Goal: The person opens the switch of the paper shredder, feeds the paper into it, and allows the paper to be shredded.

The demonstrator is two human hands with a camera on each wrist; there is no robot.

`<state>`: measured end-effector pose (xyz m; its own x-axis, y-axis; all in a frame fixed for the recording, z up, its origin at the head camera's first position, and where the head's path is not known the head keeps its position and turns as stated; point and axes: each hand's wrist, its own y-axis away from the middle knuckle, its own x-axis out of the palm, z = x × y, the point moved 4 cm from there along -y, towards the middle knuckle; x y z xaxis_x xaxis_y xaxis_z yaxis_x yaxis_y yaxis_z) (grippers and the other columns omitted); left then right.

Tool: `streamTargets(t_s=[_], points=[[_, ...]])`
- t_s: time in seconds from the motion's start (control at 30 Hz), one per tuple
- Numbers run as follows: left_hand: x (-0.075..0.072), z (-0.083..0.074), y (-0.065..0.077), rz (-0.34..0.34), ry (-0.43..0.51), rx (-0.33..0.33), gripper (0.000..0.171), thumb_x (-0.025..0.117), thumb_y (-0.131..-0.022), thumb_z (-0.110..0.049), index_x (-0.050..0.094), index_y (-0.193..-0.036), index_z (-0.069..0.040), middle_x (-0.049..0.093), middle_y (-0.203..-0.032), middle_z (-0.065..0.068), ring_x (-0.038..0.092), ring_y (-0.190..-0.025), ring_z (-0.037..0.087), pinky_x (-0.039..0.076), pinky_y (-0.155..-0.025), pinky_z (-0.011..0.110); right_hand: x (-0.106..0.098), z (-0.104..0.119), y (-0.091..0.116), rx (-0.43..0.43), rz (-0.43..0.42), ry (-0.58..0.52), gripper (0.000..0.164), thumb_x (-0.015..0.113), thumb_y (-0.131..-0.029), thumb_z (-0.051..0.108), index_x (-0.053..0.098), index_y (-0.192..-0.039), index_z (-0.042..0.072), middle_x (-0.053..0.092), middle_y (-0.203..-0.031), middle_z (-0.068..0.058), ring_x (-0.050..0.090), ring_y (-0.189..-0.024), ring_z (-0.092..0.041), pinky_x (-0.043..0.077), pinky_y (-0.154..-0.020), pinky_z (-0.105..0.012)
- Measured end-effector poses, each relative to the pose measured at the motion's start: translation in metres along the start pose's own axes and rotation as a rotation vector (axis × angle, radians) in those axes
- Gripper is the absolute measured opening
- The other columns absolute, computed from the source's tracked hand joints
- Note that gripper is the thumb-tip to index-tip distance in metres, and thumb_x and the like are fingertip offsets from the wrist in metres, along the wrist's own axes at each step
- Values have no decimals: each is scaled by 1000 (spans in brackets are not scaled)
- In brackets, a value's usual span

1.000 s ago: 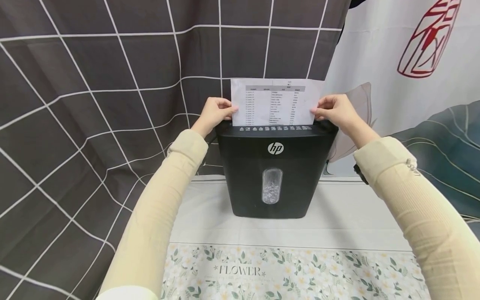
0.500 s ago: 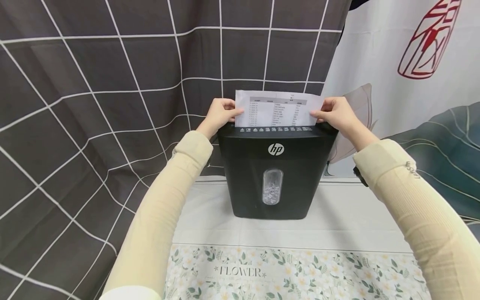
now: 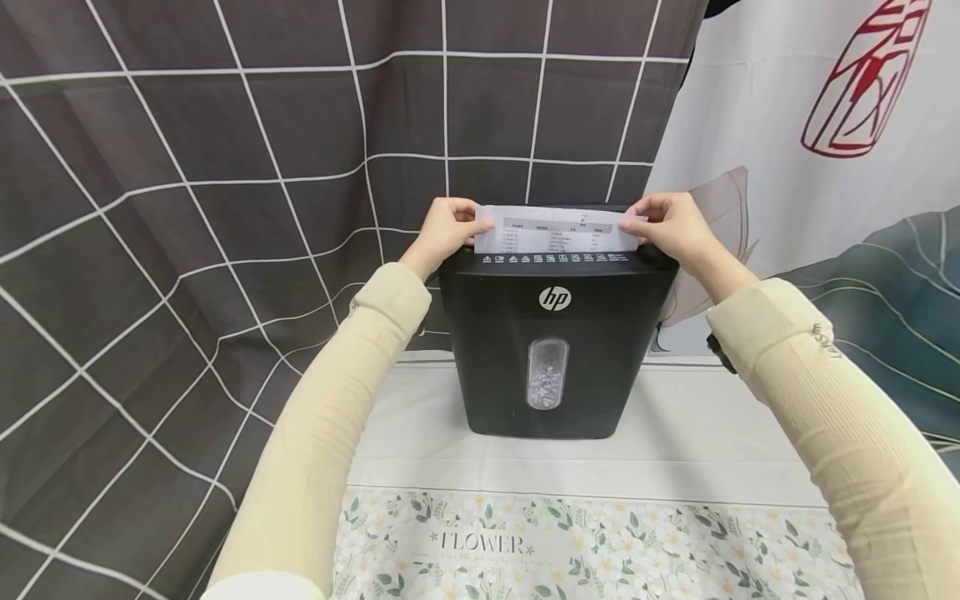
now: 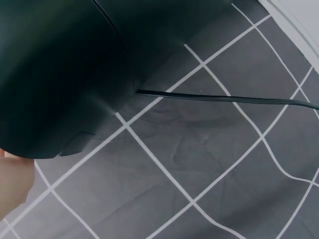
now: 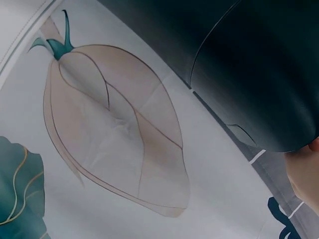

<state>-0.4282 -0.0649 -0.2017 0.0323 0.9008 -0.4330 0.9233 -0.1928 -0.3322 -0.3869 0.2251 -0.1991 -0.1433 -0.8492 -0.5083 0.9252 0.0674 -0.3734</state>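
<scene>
In the head view a printed sheet of paper (image 3: 558, 231) stands in the top slot of a black HP paper shredder (image 3: 502, 350). Only a low strip of the sheet shows above the slot; the rest is hidden inside. My left hand (image 3: 447, 229) pinches its left edge between thumb and fingers. At the opposite edge, my right hand (image 3: 672, 227) pinches the paper the same way. Both wrist views show mostly the shredder's dark sides, with a bit of the left hand (image 4: 15, 181) and of the right hand (image 5: 305, 174) at the frame edges.
The shredder stands on a white surface (image 3: 405, 425), with a floral mat (image 3: 637, 550) in front. Paper scraps show through its window (image 3: 547, 375). Behind hangs a dark checked curtain (image 3: 300, 125), beside a white patterned cloth (image 3: 750, 108). A black cord (image 4: 224, 98) runs from the shredder.
The paper has sunk steadily into the shredder, so much less of it stands above the slot. My left hand has shifted slightly right, still pinching its edge; the right hand has barely moved.
</scene>
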Motion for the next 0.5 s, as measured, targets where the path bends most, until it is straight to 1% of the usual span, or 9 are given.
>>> streamTargets(t_s=[0.1,0.17,0.23,0.33,0.43,0.5], points=[[1,-1,1,1,4,2,17,69,-83,-4,68,-96,6,70,-85,13,57,-69,6,56,-68,25,1,0,1,3,10,5,11,68,-85,7,66,-85,-3,57,-59,20,50,-59,1,46,-54,-12],[2,-2,2,5,6,17,18,69,-83,-5,69,-98,5,70,-88,14,56,-69,6,54,-64,22,2,0,2,6,20,12,9,68,-85,7,67,-84,-2,57,-59,19,51,-60,1,46,-55,-12],[2,-2,3,6,11,28,17,70,-83,-5,70,-96,5,70,-85,12,55,-67,6,50,-59,19,2,0,2,7,26,19,8,68,-86,7,68,-85,-1,57,-60,20,51,-60,1,46,-55,-13],[3,-2,3,14,11,34,16,71,-82,-5,71,-94,5,70,-82,10,54,-65,6,47,-56,18,2,1,2,2,14,31,13,67,-86,9,67,-88,-4,57,-60,23,51,-61,2,44,-56,-13],[4,0,3,13,26,16,16,71,-82,-6,71,-95,4,71,-86,11,55,-67,5,49,-58,17,2,2,2,-6,5,19,16,67,-87,9,66,-91,-6,58,-60,24,53,-60,4,44,-56,-12],[4,1,2,9,39,3,17,71,-82,-6,70,-96,4,71,-90,12,58,-69,5,52,-61,17,2,3,2,-11,14,-4,17,67,-87,9,66,-92,-7,60,-61,23,56,-60,5,45,-57,-12]])
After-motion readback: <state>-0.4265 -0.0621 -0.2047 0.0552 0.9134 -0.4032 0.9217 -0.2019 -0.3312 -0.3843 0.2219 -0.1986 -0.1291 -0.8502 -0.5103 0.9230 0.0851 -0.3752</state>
